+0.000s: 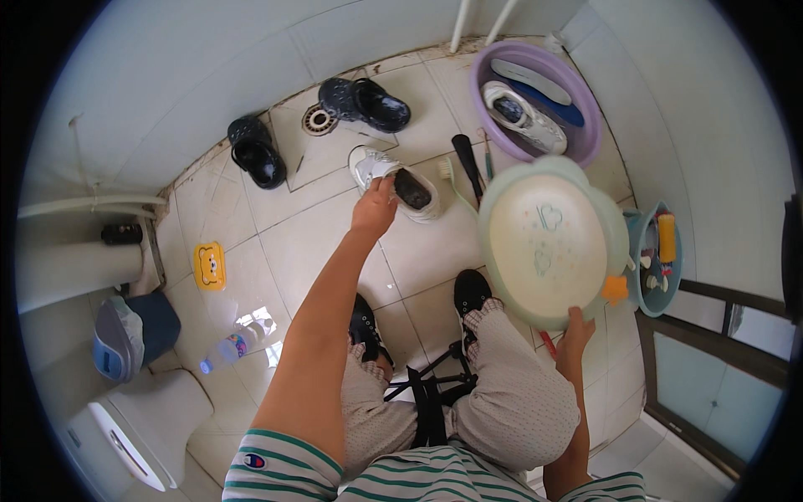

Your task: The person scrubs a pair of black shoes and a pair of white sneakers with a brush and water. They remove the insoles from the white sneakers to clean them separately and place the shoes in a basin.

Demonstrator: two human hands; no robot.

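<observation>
My left hand (375,210) grips the side of a white sneaker (421,213) at its opening; the shoe stands on the tiled floor, its dark insole area showing. My right hand (574,336) holds the near rim of a pale green, cloud-shaped plastic basin (546,245) with a cream, printed bottom. Whether the basin holds water, I cannot tell. Between shoe and basin lie a pale-bristled brush (446,169), a black-handled tool (465,154) and a thin green-handled brush (487,157). The basin partly covers their lower ends.
A purple tub (478,106) at the back right holds another white shoe (530,122) and insoles. Black clogs (257,154) flank a floor drain (319,119). A yellow bear-faced box (209,266), a plastic bottle (237,345) and a bin (157,326) lie left; a blue bucket (640,251) stands right.
</observation>
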